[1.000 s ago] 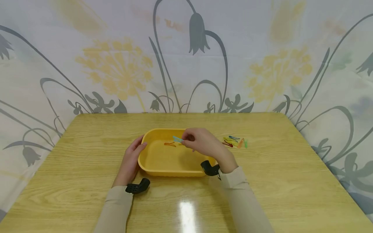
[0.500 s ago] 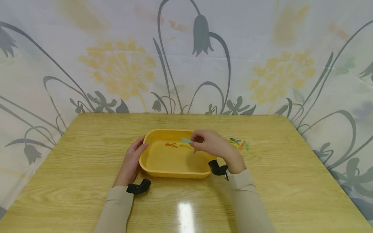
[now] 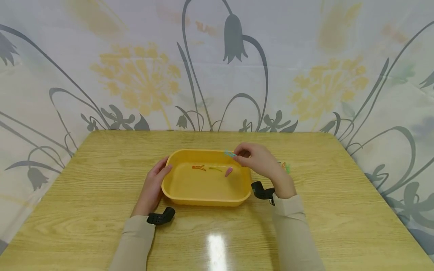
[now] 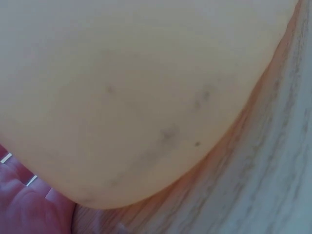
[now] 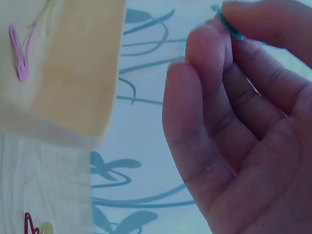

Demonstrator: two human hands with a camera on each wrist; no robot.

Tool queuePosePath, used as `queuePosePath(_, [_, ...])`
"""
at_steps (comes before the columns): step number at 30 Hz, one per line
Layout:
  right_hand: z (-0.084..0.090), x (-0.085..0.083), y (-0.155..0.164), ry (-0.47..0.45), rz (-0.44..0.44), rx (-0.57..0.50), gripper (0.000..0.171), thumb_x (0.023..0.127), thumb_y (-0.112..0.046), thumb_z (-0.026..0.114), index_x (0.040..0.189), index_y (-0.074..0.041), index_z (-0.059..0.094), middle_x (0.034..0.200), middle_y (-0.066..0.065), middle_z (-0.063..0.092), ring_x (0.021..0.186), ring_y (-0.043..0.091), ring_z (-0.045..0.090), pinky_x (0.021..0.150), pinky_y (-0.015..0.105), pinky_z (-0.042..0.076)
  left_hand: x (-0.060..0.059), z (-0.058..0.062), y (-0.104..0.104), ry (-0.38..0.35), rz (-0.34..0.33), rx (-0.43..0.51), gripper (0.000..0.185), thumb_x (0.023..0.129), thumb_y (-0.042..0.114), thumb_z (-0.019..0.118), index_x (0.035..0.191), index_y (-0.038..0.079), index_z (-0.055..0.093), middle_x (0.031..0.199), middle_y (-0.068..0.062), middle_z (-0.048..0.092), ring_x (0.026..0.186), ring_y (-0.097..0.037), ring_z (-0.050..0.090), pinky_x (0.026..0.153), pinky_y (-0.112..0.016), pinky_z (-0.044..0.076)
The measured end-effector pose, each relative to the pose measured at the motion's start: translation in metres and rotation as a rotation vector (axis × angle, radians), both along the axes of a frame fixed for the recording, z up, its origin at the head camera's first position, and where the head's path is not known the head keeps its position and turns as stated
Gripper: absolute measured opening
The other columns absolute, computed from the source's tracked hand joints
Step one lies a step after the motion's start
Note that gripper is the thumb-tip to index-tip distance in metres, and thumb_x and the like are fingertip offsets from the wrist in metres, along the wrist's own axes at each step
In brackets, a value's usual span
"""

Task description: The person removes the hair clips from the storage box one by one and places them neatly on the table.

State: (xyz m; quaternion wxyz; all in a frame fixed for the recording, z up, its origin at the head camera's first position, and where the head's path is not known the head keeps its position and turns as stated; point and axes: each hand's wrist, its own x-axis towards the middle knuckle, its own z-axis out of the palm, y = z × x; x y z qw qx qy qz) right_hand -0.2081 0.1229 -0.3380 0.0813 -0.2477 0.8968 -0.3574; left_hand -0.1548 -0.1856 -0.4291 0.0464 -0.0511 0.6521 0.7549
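A yellow tray stands mid-table. My left hand rests against its left wall, thumb at the rim; the left wrist view shows only that wall close up. My right hand hovers over the tray's far right corner and pinches a teal hair clip between thumb and fingertips, as the right wrist view shows at the clip. An orange clip, a yellow-green clip and a pink clip lie in the tray.
Several more coloured clips lie on the wooden table just right of my right hand, partly hidden by it. A flower-printed cloth hangs behind the table's far edge. Black wrist cameras sit near both cuffs.
My right hand has carried the teal clip from over the tray's middle toward its far right corner. A pink clip now shows in the tray. The left hand has stayed put.
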Motion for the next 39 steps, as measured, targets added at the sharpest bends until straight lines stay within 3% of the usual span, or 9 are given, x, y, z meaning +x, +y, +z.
queuePosePath(11, [-0.003, -0.009, 0.018, -0.023, -0.091, -0.028, 0.022, 0.091, -0.029, 0.058, 0.102, -0.011, 0.064, 0.092, 0.01, 0.064, 0.075, 0.022, 0.056, 0.069, 0.032, 0.047, -0.002, 0.001, 0.001, 0.002, 0.011, -0.007, 0.051, 0.097, 0.032, 0.046, 0.143, 0.017, 0.032, 0.146, 0.0, 0.032, 0.13, -0.017, 0.037, 0.105, -0.033, 0.035])
queuePosePath(19, [-0.013, -0.012, 0.026, -0.04, -0.114, -0.029, 0.022, 0.092, -0.027, 0.056, 0.102, -0.009, 0.062, 0.089, 0.01, 0.063, 0.073, 0.023, 0.055, 0.066, 0.032, 0.048, 0.0, 0.0, 0.001, -0.03, 0.023, -0.019, 0.05, 0.098, 0.031, 0.044, 0.144, 0.018, 0.03, 0.147, 0.002, 0.03, 0.129, -0.016, 0.037, 0.104, -0.033, 0.036])
queuePosePath(39, [-0.032, -0.023, 0.046, -0.119, -0.189, -0.078, 0.019, 0.093, -0.026, 0.054, 0.099, -0.009, 0.061, 0.081, 0.011, 0.057, 0.072, 0.028, 0.055, 0.064, 0.03, 0.047, -0.001, 0.0, 0.001, -0.022, 0.018, -0.004, 0.05, 0.098, 0.031, 0.044, 0.144, 0.018, 0.031, 0.147, 0.001, 0.031, 0.129, -0.017, 0.038, 0.099, -0.026, 0.04])
